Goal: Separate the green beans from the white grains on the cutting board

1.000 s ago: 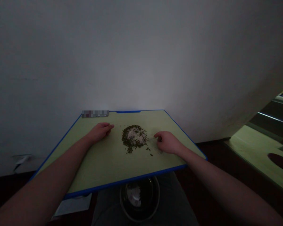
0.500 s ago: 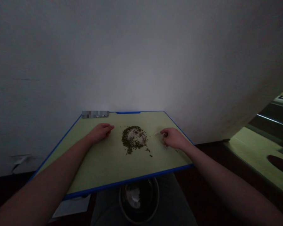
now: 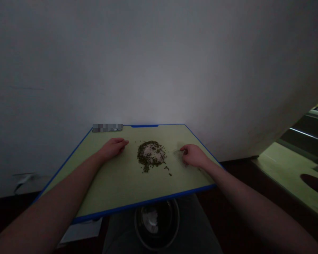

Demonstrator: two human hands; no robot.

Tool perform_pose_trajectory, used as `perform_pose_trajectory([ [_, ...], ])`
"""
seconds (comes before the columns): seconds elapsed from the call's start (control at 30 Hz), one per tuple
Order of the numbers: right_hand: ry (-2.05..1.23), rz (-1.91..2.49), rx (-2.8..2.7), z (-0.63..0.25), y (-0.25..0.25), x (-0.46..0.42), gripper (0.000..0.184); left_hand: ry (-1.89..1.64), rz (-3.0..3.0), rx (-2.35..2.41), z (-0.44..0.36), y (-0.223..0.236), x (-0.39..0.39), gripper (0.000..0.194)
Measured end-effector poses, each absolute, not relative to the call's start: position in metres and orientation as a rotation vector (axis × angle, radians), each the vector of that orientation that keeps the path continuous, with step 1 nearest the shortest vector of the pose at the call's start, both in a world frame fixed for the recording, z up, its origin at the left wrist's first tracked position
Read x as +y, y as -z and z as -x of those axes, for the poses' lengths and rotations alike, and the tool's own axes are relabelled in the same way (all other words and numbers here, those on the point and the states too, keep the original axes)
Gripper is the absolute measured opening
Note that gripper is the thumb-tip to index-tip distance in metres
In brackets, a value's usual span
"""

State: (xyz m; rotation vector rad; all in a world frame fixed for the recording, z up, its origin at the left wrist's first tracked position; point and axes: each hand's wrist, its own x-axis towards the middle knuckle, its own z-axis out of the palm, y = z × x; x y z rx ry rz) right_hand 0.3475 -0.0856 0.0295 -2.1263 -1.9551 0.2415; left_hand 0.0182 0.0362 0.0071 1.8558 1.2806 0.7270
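Pile of green mung beans with white grains (image 3: 151, 154) sits mid-board on a pale green cutting board with blue rim (image 3: 144, 126). Left hand (image 3: 112, 148) lies at 9 o'clock of the pile, fingers pressed together, lightly curled, tips on the board, nothing visible in them. Right hand (image 3: 194, 156) lies at 3 o'clock, fingers (image 3: 184, 151) curled inward; pinching or not, cannot tell. Clear film sliver (image 3: 177, 151) just beside the fingertips. Hands seem placed to flank the pile within reach. Dark bowl (image 3: 157, 225) at 6 o'clock, below the board edge. Versus earlier frame: right hand further from pile, left unchanged.
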Motion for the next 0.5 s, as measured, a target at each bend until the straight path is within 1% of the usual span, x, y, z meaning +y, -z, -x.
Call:
perform_pose_trajectory([
  [0.17, -0.175, 2.143, -1.979, -0.358, -0.039, -0.075, 0.043, -0.693, -1.885, 1.293, -0.019, -0.010, 0.035, 0.040],
  [0.33, -0.106, 2.050, -2.087, -0.342, -0.046, -0.059, 0.043, -0.688, -1.872, 1.294, -0.019, -0.010, 0.035, 0.039],
  [0.5, -0.109, 2.034, -2.159, -0.332, -0.043, -0.053, 0.043, -0.697, -1.877, 1.275, -0.019, -0.010, 0.035, 0.039],
])
